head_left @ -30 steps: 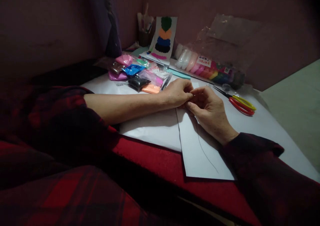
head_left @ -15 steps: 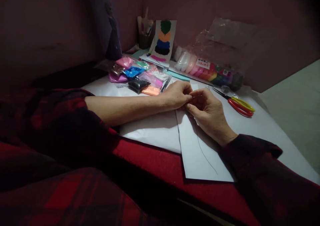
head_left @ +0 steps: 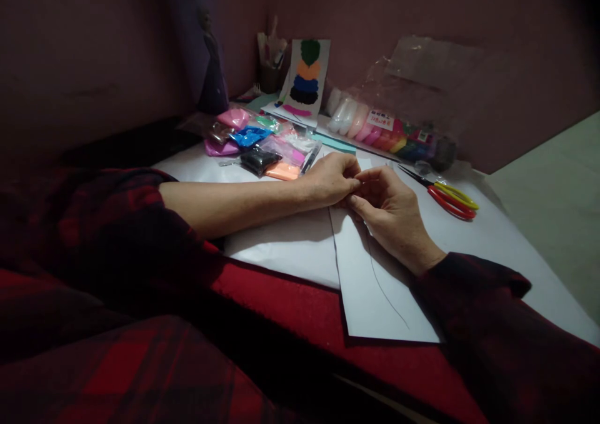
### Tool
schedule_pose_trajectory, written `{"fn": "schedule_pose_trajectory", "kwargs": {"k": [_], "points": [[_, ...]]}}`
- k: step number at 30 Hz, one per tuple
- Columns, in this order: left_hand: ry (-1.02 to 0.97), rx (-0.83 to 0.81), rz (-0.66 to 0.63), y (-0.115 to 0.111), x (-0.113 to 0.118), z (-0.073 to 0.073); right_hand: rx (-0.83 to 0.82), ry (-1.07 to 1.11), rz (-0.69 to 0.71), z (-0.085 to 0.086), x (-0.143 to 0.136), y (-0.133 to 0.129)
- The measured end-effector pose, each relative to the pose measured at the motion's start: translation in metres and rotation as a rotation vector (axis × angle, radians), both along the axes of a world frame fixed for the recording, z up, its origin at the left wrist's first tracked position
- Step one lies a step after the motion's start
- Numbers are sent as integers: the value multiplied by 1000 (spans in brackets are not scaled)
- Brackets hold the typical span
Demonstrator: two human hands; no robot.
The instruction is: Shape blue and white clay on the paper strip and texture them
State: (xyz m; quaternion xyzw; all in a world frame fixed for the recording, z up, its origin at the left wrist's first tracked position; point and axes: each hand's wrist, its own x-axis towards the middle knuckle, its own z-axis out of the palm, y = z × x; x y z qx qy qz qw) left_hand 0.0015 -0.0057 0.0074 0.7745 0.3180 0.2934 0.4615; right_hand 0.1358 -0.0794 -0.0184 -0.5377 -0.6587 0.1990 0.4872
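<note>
My left hand [head_left: 330, 179] and my right hand [head_left: 387, 208] meet over a white sheet of paper [head_left: 360, 274]. The fingers of both are bent and pinched together at the tips. Whatever lies between them is too small or too hidden to make out. A thin curved dark line runs down the sheet from beneath my right hand. The sheet's near end hangs over the table's front edge. To the right of my right hand lie scissors [head_left: 450, 200] with red and yellow handles, their blades towards the back left.
Behind my left forearm are several colored clay packets [head_left: 253, 136]. A plastic bag of colored clay [head_left: 389, 130] lies along the wall. A card with painted color patches [head_left: 309, 77] leans at the back, beside a cup of tools [head_left: 269, 77]. Red cloth [head_left: 281, 305] borders the white table cover [head_left: 510, 267].
Almost nothing differs. Both hands keep the same pinched pose over the sheet, with at most a slight shift of the fingers.
</note>
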Motion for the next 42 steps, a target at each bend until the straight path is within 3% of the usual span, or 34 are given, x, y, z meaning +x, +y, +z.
{"fn": "schedule_pose_trajectory", "kwargs": {"k": [42], "points": [[1,14,17,-4,-1,5,30,-42,10,1,0,2]]}}
